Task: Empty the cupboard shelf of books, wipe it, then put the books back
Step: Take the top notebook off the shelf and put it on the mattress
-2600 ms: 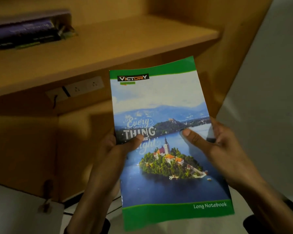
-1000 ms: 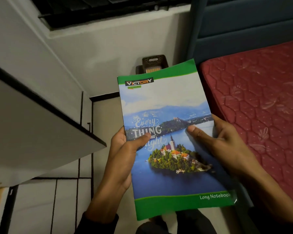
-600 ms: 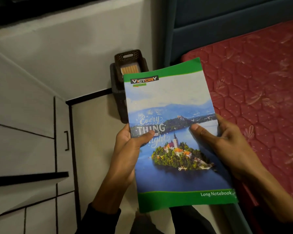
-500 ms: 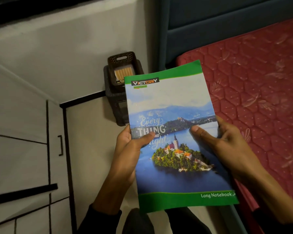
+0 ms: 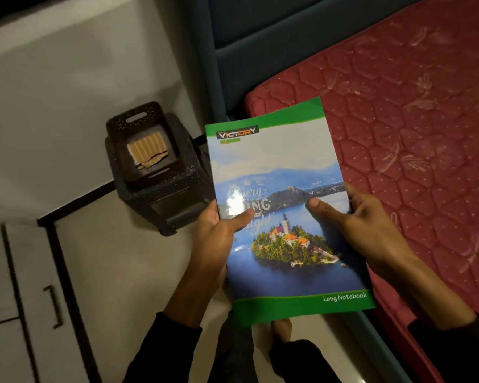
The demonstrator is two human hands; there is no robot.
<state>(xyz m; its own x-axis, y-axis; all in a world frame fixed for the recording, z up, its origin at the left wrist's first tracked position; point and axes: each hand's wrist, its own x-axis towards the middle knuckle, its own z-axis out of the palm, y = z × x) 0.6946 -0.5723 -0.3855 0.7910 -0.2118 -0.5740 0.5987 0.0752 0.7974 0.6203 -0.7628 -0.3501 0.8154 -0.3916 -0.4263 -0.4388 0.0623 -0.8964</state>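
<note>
A long notebook (image 5: 282, 167) with a green border and a lake-island picture is held face up in front of me. My left hand (image 5: 219, 239) grips its left edge, thumb on the cover. My right hand (image 5: 362, 230) grips the right edge, thumb lying across the cover. The notebook hangs over the floor beside the bed, its right part over the mattress edge. The cupboard shelf is out of view.
A red quilted mattress (image 5: 412, 120) on a dark blue bed frame (image 5: 233, 51) fills the right. A dark plastic stool (image 5: 161, 194) carries a small basket (image 5: 143, 125) holding a cloth, by the white wall. White cabinet doors with a handle (image 5: 54, 306) stand at lower left.
The view has swung from the wooden shelf to the bed and stool. Both hands keep the same grip on the notebook, which has drifted slightly right toward the mattress.
</note>
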